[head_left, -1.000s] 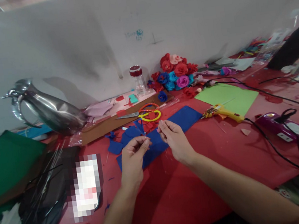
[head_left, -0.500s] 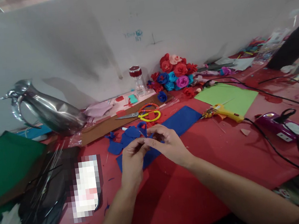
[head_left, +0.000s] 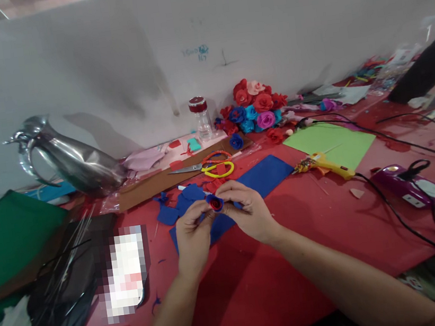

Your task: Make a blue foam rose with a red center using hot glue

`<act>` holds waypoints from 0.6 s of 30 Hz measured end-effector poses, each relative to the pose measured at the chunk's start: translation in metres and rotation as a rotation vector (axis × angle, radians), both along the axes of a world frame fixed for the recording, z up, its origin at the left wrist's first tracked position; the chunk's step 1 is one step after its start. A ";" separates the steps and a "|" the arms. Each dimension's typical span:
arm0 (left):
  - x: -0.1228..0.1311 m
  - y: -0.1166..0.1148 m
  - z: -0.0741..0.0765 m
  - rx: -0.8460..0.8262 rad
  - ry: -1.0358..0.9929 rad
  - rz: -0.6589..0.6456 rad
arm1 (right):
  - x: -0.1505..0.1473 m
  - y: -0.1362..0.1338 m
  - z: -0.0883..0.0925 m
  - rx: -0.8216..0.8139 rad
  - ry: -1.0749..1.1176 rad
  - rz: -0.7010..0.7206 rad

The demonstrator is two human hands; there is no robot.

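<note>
Inside worktop's front edge (head_left: 286, 319), blue-red flower (head_left: 215, 203) is pinched by left hand (head_left: 193, 229) and right hand (head_left: 248, 209); shaping presumed, steadiness needed.

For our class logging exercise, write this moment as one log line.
left hand: holding blue-red rosette | right hand: fingertips on same rosette | scissors: beyond hands

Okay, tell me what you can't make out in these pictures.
All in the head view:
Underside of the blue-and-red rose: hidden by the left hand and right hand.
Middle of the blue sheet: behind the hands.
Pixelated white object: masked, details lost.
Wall handwriting: partly too small and faint.
Black object: cut off by the right edge.
</note>
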State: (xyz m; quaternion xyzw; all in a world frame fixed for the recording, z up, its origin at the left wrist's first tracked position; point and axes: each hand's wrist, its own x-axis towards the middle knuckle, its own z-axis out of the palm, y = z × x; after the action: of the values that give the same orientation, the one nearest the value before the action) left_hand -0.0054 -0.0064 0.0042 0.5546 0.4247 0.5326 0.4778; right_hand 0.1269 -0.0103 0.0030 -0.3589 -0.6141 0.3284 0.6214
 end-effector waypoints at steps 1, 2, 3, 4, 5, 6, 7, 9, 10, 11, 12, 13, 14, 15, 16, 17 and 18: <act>0.000 0.000 0.000 0.028 0.008 0.010 | 0.000 0.000 0.001 0.000 0.005 0.011; 0.000 0.000 0.000 0.050 0.013 0.022 | 0.000 0.000 0.001 0.000 0.012 0.018; 0.000 0.000 0.000 0.065 0.014 0.037 | 0.000 0.000 0.001 -0.002 0.019 0.022; 0.000 0.000 0.000 0.070 0.015 0.053 | 0.000 0.000 0.001 -0.008 0.026 0.024; 0.000 0.000 0.000 0.069 0.016 0.069 | 0.000 0.000 0.001 -0.018 0.031 0.022; 0.000 0.000 0.000 0.064 0.019 0.083 | -0.001 0.001 0.001 -0.029 0.033 0.018; 0.000 0.000 0.000 0.058 0.023 0.094 | -0.001 0.001 0.000 -0.038 0.035 0.010; 0.001 -0.001 0.000 0.053 0.032 0.098 | -0.001 0.002 -0.001 -0.034 0.037 -0.012; 0.001 -0.001 0.001 0.055 0.036 0.095 | -0.002 0.002 -0.001 -0.023 0.037 -0.024; 0.001 -0.001 0.001 0.058 0.040 0.092 | -0.002 0.002 -0.001 -0.012 0.035 -0.035; 0.001 -0.001 0.002 0.059 0.046 0.088 | -0.002 0.002 -0.001 -0.004 0.031 -0.042; 0.002 -0.001 0.002 0.058 0.052 0.085 | -0.003 0.002 -0.001 -0.003 0.025 -0.046; 0.002 -0.001 0.002 0.053 0.058 0.081 | -0.003 0.002 0.000 -0.010 0.020 -0.047; 0.001 -0.001 0.002 0.045 0.064 0.074 | -0.003 0.001 0.000 -0.022 0.015 -0.050; 0.001 0.000 0.001 0.035 0.072 0.066 | -0.003 0.001 0.001 -0.038 0.011 -0.057; 0.001 0.001 0.001 0.023 0.085 0.058 | -0.003 0.001 0.002 -0.057 0.012 -0.069; 0.001 0.002 -0.001 0.008 0.103 0.050 | -0.003 0.000 0.003 -0.081 0.018 -0.081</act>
State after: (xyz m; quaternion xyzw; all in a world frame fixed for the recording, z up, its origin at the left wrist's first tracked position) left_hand -0.0042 -0.0044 0.0036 0.5722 0.4604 0.5170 0.4398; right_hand 0.1242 -0.0100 0.0057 -0.4053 -0.5797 0.3309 0.6246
